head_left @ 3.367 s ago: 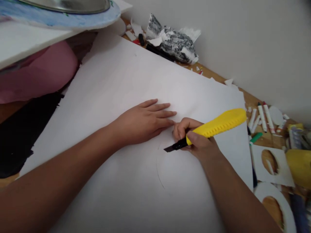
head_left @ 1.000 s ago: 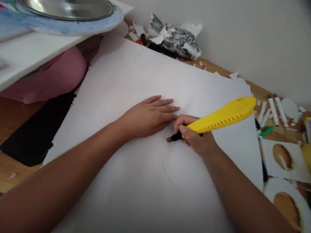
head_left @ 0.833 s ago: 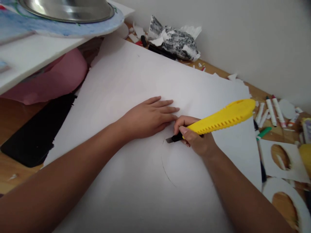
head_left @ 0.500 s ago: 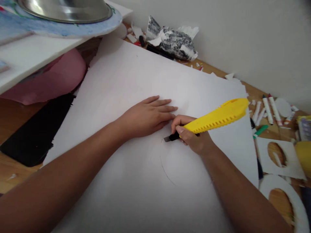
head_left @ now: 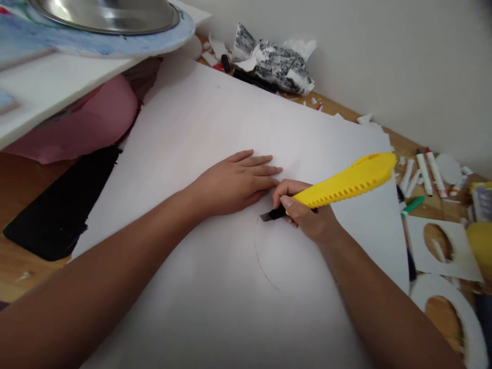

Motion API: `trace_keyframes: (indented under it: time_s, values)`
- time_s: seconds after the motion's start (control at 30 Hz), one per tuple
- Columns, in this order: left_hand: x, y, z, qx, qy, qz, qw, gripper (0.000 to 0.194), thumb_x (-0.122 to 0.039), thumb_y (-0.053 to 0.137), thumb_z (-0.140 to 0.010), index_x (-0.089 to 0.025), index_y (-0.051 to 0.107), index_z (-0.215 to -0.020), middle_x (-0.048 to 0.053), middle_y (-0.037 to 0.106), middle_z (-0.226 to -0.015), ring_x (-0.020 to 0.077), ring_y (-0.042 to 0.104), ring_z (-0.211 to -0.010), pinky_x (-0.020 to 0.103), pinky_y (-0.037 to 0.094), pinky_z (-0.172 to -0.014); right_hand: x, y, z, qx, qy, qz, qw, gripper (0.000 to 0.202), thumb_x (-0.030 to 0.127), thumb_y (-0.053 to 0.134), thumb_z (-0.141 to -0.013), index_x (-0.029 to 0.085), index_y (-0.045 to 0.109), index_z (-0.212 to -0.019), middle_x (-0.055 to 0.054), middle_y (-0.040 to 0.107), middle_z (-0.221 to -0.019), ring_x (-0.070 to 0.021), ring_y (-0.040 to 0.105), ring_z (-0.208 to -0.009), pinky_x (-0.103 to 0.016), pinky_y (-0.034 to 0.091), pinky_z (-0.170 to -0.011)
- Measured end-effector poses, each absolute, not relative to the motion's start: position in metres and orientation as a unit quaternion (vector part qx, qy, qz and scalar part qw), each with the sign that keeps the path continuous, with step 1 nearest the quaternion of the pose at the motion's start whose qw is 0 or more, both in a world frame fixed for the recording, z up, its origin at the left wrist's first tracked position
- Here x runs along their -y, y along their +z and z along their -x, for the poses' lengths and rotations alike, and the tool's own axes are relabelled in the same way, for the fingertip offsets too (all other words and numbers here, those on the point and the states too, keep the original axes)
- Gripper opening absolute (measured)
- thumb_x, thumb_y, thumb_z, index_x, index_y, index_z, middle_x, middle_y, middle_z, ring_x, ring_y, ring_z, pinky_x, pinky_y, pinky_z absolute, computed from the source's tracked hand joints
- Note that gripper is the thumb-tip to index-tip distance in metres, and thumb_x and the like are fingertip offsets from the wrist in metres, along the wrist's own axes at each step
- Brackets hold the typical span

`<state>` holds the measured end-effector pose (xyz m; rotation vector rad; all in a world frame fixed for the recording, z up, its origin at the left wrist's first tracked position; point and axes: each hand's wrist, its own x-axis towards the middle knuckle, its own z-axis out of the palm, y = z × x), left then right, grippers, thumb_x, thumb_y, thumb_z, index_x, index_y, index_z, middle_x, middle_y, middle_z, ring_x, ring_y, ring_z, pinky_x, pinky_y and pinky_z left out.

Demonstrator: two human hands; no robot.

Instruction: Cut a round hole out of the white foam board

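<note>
Yellow cutter: blade tip moved nearer the curved line since the earlier frame; contact with the white sheet cannot be confirmed. Right hand clamps the cutter, handle toward the sheet's right edge. Left hand lies open, flat alongside; touching unclear. Sheet's near edge out of frame.

The cutter is yellow and black, the sheet white, the paper bundle mottled black and white.
</note>
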<state>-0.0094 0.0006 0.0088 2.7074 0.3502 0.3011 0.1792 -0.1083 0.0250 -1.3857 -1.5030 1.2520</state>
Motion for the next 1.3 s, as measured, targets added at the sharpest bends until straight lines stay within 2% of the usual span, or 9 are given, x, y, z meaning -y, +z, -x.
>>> trace_keyframes:
  time_s: [0.27, 0.43, 0.67, 0.97, 1.3]
  values:
    - [0.000, 0.010, 0.009, -0.130, 0.112, -0.963, 0.206, 0.037, -0.031, 0.042, -0.103, -0.028, 0.059, -0.136, -0.002, 0.050, -0.151, 0.0208, 0.037, -0.146, 0.043, 0.020, -0.123, 0.106, 0.031, -0.172, 0.591, 0.480, 0.551, 0.342, 0.020, 0.030, 0.053, -0.091, 0.020, 0.052, -0.073, 0.006, 0.042, -0.055, -0.0078, 0.036, -0.046, -0.024, 0.028, -0.043]
    - [0.000, 0.010, 0.007, -0.142, 0.110, -0.957, 0.229, 0.040, -0.032, 0.044, -0.102, -0.030, 0.056, -0.140, -0.003, 0.051, -0.151, 0.0202, 0.037, -0.146, 0.043, 0.020, -0.123, 0.105, 0.034, -0.162, 0.611, 0.442, 0.565, 0.334, 0.017, 0.025, 0.052, -0.086, 0.021, 0.049, -0.070, 0.005, 0.041, -0.056, -0.0090, 0.035, -0.049, -0.026, 0.028, -0.046]
    - [-0.002, 0.009, 0.006, -0.143, 0.104, -0.953, 0.247, 0.041, -0.027, 0.043, -0.101, -0.033, 0.056, -0.140, -0.004, 0.049, -0.152, 0.0197, 0.036, -0.147, 0.043, 0.019, -0.123, 0.106, 0.031, -0.148, 0.650, 0.360, 0.589, 0.316, 0.027, 0.030, 0.055, -0.086, 0.021, 0.041, -0.064, 0.003, 0.042, -0.061, -0.0113, 0.038, -0.058, -0.028, 0.030, -0.053]
    - [-0.001, 0.008, 0.007, -0.139, 0.120, -0.955, 0.233, 0.040, -0.027, 0.040, -0.103, -0.032, 0.056, -0.140, -0.004, 0.051, -0.150, 0.0188, 0.038, -0.146, 0.043, 0.021, -0.123, 0.108, 0.022, -0.156, 0.612, 0.346, 0.598, 0.385, 0.021, 0.034, 0.056, -0.085, 0.021, 0.052, -0.068, 0.004, 0.043, -0.055, -0.0104, 0.037, -0.050, -0.027, 0.031, -0.048]
    - [0.000, 0.010, 0.006, -0.145, 0.112, -0.957, 0.226, 0.040, -0.028, 0.040, -0.103, -0.031, 0.056, -0.140, -0.005, 0.051, -0.151, 0.0180, 0.038, -0.146, 0.041, 0.020, -0.123, 0.106, 0.023, -0.154, 0.591, 0.344, 0.619, 0.386, 0.025, 0.033, 0.052, -0.089, 0.021, 0.049, -0.067, 0.003, 0.043, -0.055, -0.0104, 0.038, -0.050, -0.026, 0.030, -0.047]
